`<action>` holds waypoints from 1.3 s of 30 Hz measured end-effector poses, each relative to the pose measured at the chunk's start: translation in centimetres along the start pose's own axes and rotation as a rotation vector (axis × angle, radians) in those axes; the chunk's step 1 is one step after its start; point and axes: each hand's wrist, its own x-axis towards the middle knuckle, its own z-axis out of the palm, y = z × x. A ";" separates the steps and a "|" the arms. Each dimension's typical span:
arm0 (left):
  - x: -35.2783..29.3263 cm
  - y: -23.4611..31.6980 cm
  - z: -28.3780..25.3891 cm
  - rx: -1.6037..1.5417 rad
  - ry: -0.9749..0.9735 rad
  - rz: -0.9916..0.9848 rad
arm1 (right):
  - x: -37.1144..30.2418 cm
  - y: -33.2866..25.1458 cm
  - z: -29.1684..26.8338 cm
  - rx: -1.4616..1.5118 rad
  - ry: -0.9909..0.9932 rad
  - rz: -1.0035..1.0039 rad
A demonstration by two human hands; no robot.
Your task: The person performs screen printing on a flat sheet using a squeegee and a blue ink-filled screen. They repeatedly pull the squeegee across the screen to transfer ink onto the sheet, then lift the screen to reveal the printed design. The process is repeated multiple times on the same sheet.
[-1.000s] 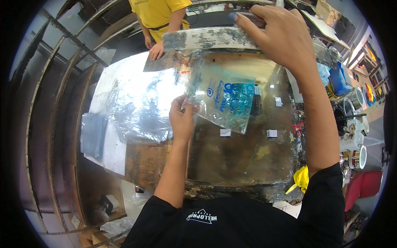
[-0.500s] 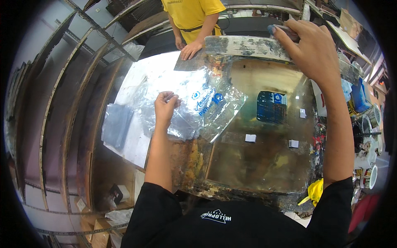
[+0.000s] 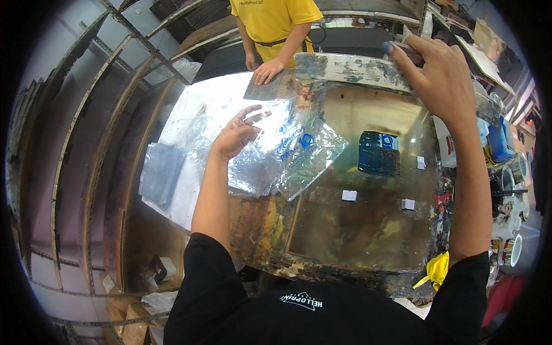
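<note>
My left hand hovers over a pile of clear plastic bags with its fingers loosely apart, holding nothing I can see. The top bag bears a blue print and overlaps the left side of a screen-printing frame. My right hand is closed at the far right corner of that frame, its thumb tip stained blue-grey. The fingers partly hide what they grip. Below, the amber mesh carries a dark blue ink patch and several small white pieces.
A person in a yellow shirt stands across the table, one hand on a grey sheet. A stack of grey-tinted sheets lies at left beside metal racks. Paint cans and a yellow crumpled bag sit at right.
My left hand has moved up and its fingers have spread from a pinch. My right hand stays at the frame's corner, shifted slightly in view.
</note>
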 end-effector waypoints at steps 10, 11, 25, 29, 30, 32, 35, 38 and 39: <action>-0.5 4.0 2.4 0.496 0.057 0.180 | 0.0 -0.3 -0.3 0.018 0.021 -0.005; -0.6 4.4 2.4 0.554 0.063 0.193 | 0.0 -0.3 -0.3 0.026 0.024 -0.002; 0.1 9.7 1.0 1.065 0.215 0.321 | -0.2 -0.1 -0.1 0.005 -0.008 0.012; 0.1 9.7 0.2 1.137 0.253 0.281 | -0.3 -0.2 -0.4 0.041 -0.023 0.024; 0.0 9.7 0.1 1.149 0.266 0.268 | -0.3 -0.3 -0.5 0.036 -0.038 0.034; -0.1 9.7 -0.2 1.144 0.287 0.198 | -0.3 -0.4 -0.6 0.039 -0.047 0.044; -0.2 9.3 -1.2 1.156 0.310 0.164 | -0.3 -0.5 -0.6 0.048 -0.029 0.038; 0.2 8.3 -3.1 1.190 0.322 0.172 | -0.3 -0.5 -0.5 0.026 -0.009 0.026; 0.3 7.9 -3.9 1.204 0.328 0.176 | -0.4 -0.5 -0.4 0.018 -0.011 0.024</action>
